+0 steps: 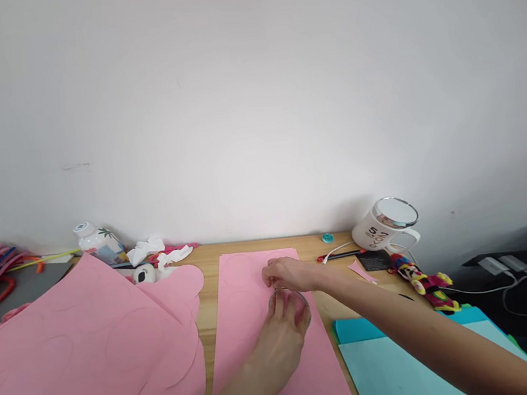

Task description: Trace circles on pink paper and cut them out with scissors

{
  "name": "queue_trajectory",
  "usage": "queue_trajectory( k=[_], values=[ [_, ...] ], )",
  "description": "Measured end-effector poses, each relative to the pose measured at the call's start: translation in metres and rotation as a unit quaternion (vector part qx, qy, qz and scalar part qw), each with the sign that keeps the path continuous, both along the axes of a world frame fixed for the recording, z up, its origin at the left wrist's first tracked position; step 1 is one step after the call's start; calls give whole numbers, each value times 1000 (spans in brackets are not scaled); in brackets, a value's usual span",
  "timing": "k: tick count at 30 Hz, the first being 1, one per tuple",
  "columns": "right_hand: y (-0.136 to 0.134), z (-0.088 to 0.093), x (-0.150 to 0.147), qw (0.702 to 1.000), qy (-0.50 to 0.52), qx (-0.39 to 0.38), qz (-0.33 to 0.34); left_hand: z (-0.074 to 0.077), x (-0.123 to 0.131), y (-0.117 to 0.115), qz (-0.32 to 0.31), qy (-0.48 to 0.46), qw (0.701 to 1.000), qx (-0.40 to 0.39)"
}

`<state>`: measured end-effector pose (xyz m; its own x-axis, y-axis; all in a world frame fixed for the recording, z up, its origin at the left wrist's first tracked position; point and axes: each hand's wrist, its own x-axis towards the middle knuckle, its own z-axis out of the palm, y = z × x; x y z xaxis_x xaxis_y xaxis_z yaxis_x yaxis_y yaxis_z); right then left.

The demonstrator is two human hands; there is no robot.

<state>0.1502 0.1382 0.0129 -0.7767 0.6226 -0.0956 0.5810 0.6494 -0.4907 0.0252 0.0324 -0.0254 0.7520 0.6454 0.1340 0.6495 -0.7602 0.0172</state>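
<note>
A sheet of pink paper (242, 330) lies in front of me, with a faint circle drawn near its far left corner. My left hand (281, 334) presses its fingertips onto a round, clear lid-like piece with a thin rim (302, 298), which rests on the paper. Just beyond that rim, my right hand (290, 273) is closed in a pinch by the lid's far edge. Whatever its fingers hold is hidden. My right forearm reaches across from the right.
Stacked pink paper (70, 352) with rounded cutouts covers the left. Behind it are a white bottle (99, 244) and crumpled tissues (146, 248). At right are a white mug (377, 231), a black pen (346, 254), a colourful figure (423, 281) and blue paper (388, 369).
</note>
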Motion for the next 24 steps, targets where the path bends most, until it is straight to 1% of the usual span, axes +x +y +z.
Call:
queue_trajectory(
  k=[3, 7, 11, 15, 18, 20, 24],
  values=[
    [0, 0, 10, 1000, -10, 7, -17, 5, 1, 1, 5, 0, 1000, 2],
    [-7, -2, 26, 998, -12, 19, -59, 8, 2, 2, 5, 55, 998, 3],
    [-19, -5, 37, 992, -11, 28, -120, 13, 2, 3, -4, 83, 997, -1],
    [-32, -7, 42, 982, -9, 26, -188, 24, 2, 5, -7, 105, 994, -18],
    [-43, -9, 43, 969, -5, 17, -245, 34, 2, 8, -5, 104, 993, -59],
    [-51, -11, 43, 956, -3, 12, -294, 39, 2, 10, -2, 102, 991, -81],
    [-71, -14, 42, 926, 1, -4, -377, 42, 3, 15, -5, 104, 990, -97]
  ],
)
